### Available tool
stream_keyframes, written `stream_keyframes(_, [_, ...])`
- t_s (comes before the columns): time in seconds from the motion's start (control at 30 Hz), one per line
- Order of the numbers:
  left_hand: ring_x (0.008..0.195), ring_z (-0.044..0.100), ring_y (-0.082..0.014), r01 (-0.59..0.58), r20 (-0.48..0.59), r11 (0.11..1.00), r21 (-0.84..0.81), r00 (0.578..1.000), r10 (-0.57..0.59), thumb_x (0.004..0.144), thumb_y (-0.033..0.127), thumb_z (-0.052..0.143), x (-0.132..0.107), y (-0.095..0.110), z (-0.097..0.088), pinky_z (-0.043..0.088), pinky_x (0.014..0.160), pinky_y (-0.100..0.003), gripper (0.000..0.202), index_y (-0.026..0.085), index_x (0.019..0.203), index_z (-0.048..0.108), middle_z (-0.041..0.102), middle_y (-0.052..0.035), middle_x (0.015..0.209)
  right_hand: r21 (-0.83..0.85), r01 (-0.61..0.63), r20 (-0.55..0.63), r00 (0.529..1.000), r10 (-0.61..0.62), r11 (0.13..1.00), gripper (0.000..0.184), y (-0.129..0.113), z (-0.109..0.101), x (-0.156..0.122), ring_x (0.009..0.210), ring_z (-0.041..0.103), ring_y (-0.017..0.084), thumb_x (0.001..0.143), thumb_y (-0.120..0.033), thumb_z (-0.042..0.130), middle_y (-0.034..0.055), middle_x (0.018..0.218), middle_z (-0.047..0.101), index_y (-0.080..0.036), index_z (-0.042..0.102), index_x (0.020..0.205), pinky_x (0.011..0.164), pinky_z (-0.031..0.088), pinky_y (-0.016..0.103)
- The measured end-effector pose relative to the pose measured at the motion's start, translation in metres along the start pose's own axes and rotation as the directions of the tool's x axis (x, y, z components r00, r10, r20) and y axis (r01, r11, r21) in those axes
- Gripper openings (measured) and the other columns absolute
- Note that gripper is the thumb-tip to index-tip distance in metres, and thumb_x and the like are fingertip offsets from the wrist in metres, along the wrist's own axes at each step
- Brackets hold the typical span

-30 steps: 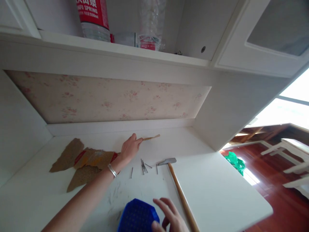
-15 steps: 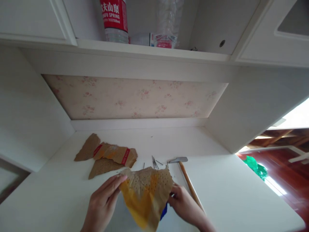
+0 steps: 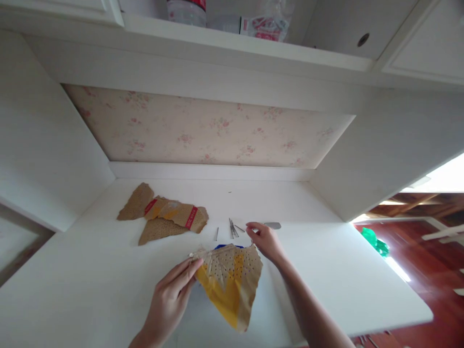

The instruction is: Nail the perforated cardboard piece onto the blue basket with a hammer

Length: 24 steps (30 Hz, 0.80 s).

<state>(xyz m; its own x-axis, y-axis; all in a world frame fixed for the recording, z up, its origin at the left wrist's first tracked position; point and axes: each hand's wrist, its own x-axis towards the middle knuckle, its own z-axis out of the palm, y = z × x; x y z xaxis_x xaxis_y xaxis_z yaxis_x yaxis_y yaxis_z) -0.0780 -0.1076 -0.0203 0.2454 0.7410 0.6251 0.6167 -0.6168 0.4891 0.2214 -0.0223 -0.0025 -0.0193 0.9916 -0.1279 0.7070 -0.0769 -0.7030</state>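
Observation:
My left hand is closed on the left edge of a torn piece of brown cardboard. The piece has rows of small holes and yellow tape, and hangs tilted above the table. Something blue peeks out behind its top edge. Beyond the cardboard, my right hand has its thumb and fingertips pinched together beside a few loose nails; whatever is between the fingertips is too small to make out. A hammer's metal head shows behind that hand, its handle hidden by the arm.
Other torn cardboard pieces lie at the back left, with a single nail to their right. Overhead, an open cabinet shelf holds plastic bottles. White side panels flank the table. A green bag is on the floor at right.
My right hand has let go of the cardboard's right edge and reached forward to the nails by the hammer head. My left hand still holds the cardboard. The view has tilted down.

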Motion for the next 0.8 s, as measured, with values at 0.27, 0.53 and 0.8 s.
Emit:
stream_keyframes(0.27, [0.111, 0.068, -0.0194, 0.023, 0.167, 0.99, 0.142, 0.985, -0.047, 0.097, 0.02, 0.047, -0.011, 0.005, 0.015, 0.057, 0.093, -0.028, 0.038, 0.026, 0.133, 0.06, 0.068, -0.0074, 0.123, -0.382, 0.119, 0.173, 0.983, -0.055, 0.916, 0.022, -0.007, 0.015, 0.04, 0.097, 0.067, 0.021, 0.097, -0.032, 0.062, 0.0062, 0.113, 0.068, -0.017, 0.065, 0.111, 0.085, 0.056, 0.042])
stream_keyframes(0.53, [0.109, 0.068, -0.0167, 0.089, 0.115, 0.983, 0.163, 0.987, -0.108, 0.095, 0.011, 0.041, -0.015, 0.015, 0.001, 0.056, 0.092, -0.025, 0.049, 0.028, 0.14, 0.053, 0.065, -0.007, 0.126, -0.585, 0.159, 0.232, 0.973, -0.024, 0.795, 0.024, -0.009, 0.025, 0.045, 0.096, 0.067, 0.02, 0.097, -0.031, 0.061, 0.0067, 0.116, 0.066, -0.017, 0.064, 0.116, 0.083, 0.057, 0.041])
stream_keyframes(0.8, [0.088, 0.067, -0.017, 0.226, -0.073, 0.965, 0.131, 0.973, -0.218, 0.096, 0.025, 0.051, -0.011, 0.043, -0.004, 0.058, 0.077, -0.026, 0.034, 0.025, 0.127, 0.064, 0.061, -0.0117, 0.114, -0.7, 0.13, 0.239, 0.969, 0.06, 0.702, 0.03, -0.013, 0.032, 0.048, 0.097, 0.067, 0.022, 0.096, -0.03, 0.063, 0.0084, 0.119, 0.065, -0.016, 0.061, 0.122, 0.082, 0.058, 0.041])
